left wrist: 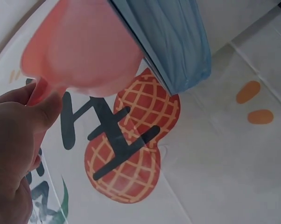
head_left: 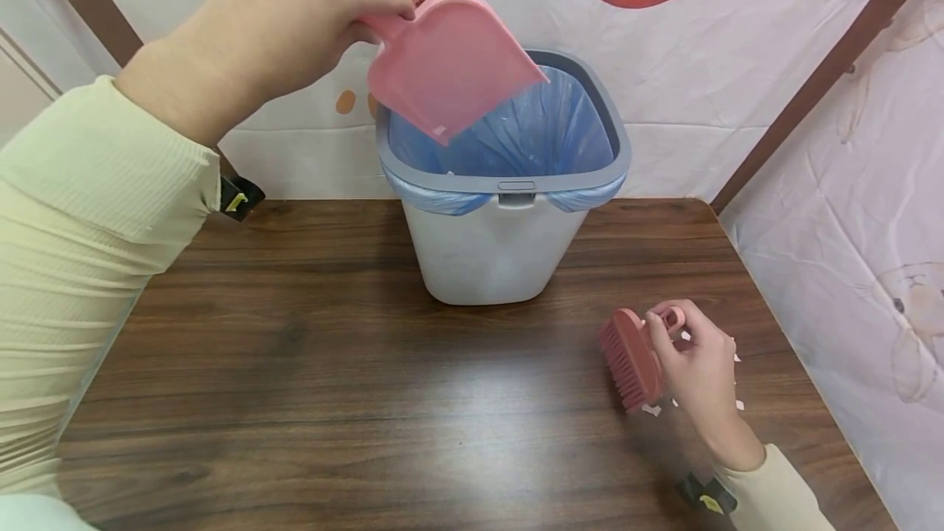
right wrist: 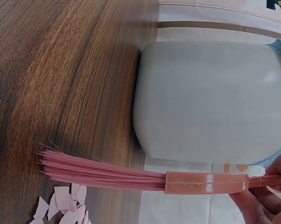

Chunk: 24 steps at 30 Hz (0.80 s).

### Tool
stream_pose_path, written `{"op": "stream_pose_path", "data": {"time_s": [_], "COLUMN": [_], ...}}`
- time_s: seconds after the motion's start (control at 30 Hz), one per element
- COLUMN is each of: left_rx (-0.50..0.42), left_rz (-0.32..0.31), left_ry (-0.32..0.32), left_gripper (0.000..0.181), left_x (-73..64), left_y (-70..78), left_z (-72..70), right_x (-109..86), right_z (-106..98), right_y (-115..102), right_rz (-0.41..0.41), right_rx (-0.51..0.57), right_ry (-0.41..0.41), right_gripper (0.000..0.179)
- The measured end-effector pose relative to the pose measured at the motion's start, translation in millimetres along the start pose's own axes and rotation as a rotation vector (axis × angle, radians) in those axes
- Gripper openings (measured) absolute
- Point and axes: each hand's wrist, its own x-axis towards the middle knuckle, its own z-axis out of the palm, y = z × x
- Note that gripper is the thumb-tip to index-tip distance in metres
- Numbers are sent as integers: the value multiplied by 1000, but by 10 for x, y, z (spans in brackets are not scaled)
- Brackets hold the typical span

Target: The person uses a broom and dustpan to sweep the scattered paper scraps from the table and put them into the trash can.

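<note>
My left hand (head_left: 317,15) grips the handle of a pink dustpan (head_left: 457,64), tilted with its front edge down over the open bin (head_left: 487,252). A small pale scrap (head_left: 440,130) clings near that edge. In the left wrist view the dustpan (left wrist: 84,46) overlaps the bin's blue liner (left wrist: 178,42). My right hand (head_left: 701,367) holds a pink hand brush (head_left: 636,357) by its looped handle at the right of the table. Pink paper scraps (right wrist: 68,203) lie beside the bristles (right wrist: 98,171) in the right wrist view, partly hidden by the hand in the head view.
The grey bin with a blue bag (head_left: 553,129) stands at the back of the wooden table (head_left: 332,400). Behind it hangs a white printed cloth (head_left: 686,105); another cloth (head_left: 878,211) borders the right edge.
</note>
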Motion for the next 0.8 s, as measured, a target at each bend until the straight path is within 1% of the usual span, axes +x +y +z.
{"op": "stream_pose_path", "data": {"time_s": [0.13, 0.33, 0.4, 0.53, 0.73, 0.8], "left_rx": [25, -6, -10, -10, -45, -50], "left_rz": [32, 109, 121, 114, 83, 67], "left_ry": [13, 94, 106, 103, 106, 93], "left_gripper": [26, 25, 25, 26, 25, 25], "left_x": [1, 22, 29, 33, 7, -4], "left_y": [42, 60, 62, 59, 10, -3], "left_z": [5, 39, 43, 47, 68, 59], "right_x": [1, 1, -1, -6, -10, -12], "right_z": [4, -4, -6, -9, -13, -14], "right_y": [1, 5, 6, 7, 7, 8], "right_rz": [-4, -4, -3, 0, 9, 10], "right_rx": [0, -5, -8, -11, -10, -10], "right_ry": [0, 1, 1, 3, 1, 2], "right_gripper": [6, 6, 6, 6, 5, 5]}}
